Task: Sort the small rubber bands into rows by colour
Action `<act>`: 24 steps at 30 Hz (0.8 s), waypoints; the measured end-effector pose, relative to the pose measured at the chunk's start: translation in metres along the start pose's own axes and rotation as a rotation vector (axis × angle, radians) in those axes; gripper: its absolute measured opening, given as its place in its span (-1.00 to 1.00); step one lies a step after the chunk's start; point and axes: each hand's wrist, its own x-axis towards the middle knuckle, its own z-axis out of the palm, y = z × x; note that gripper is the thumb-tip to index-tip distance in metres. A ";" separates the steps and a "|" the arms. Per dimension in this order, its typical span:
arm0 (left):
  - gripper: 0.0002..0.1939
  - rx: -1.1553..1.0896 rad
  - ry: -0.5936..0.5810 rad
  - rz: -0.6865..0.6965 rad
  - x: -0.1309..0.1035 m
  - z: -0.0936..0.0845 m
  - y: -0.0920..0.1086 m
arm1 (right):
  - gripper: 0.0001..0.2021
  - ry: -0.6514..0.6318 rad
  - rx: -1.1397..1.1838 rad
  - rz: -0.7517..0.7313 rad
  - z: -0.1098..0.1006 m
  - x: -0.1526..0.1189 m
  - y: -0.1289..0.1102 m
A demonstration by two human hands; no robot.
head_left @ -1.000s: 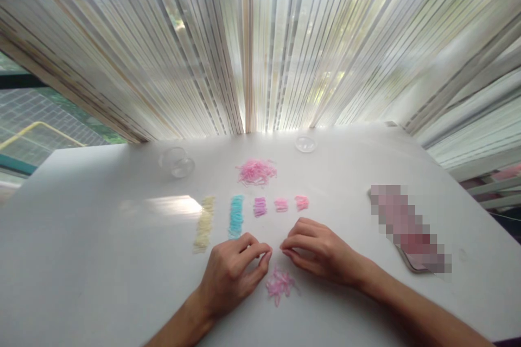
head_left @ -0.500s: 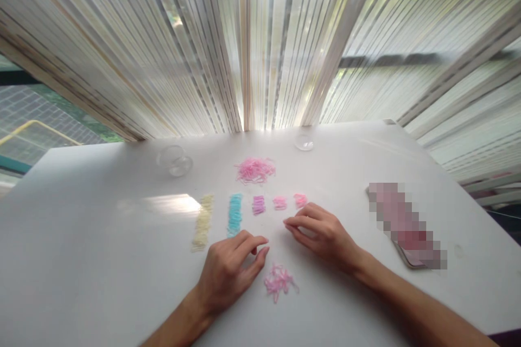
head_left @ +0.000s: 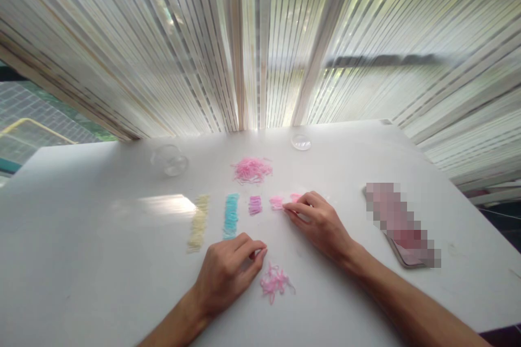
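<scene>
At the bottom centre of the frame, a small pile of pink bands point(head_left: 274, 282) lies loose on the white table point(head_left: 101, 271), just below the fingers. They look thin, very light and soft, probably stretchy, and likely to cling or tangle; a pinch at one end of a single strand should suit them best.

Left of that pile, the left hand point(head_left: 230, 263) rests with thumb and forefinger tips together; whether a strand sits between them is too small to tell. Further up, right of centre, the right hand point(head_left: 319, 225) has its fingertips close together at the right edge of the light pink bundle point(head_left: 277, 203). I cannot tell whether they grip a band.

This hand partly covers the coral bundle point(head_left: 296, 197), so it stands in the way there. The left hand's knuckles lie just below the blue row point(head_left: 230, 217), with the yellow row point(head_left: 198, 223) to the left and the purple bundle point(head_left: 255, 205) to the right. These neat rows look easily disturbed by a brushing finger.

A blurred phone point(head_left: 401, 225) lies at right, well apart. Beyond are the big pink pile point(head_left: 252, 169), a clear container point(head_left: 176, 165) at upper left, a clear lid point(head_left: 301, 142) and the striped curtain point(head_left: 163, 54).
</scene>
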 end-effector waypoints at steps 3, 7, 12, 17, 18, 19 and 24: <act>-0.85 0.003 -0.005 0.001 0.000 0.000 0.000 | -0.85 -0.010 -0.004 -0.001 0.001 0.000 -0.001; -0.86 -0.008 -0.020 0.002 -0.001 0.000 0.000 | -0.87 -0.006 -0.008 0.008 0.002 0.000 -0.002; -0.87 -0.071 -0.128 0.083 0.001 -0.006 0.000 | -0.86 -0.004 -0.008 -0.002 -0.002 -0.001 -0.004; -0.81 -0.063 -0.221 0.091 0.001 -0.011 -0.001 | -0.88 -0.083 0.087 -0.036 -0.014 0.000 -0.013; -0.80 -0.055 -0.238 0.084 0.001 -0.012 -0.001 | -0.88 -0.143 0.122 -0.059 -0.017 -0.001 -0.016; -0.79 -0.045 -0.258 0.080 0.001 -0.011 -0.001 | -0.88 -0.219 0.159 -0.084 -0.019 -0.001 -0.018; -0.84 0.011 -0.287 0.088 -0.001 -0.009 0.000 | -0.90 -0.520 0.323 -0.160 -0.019 -0.006 -0.031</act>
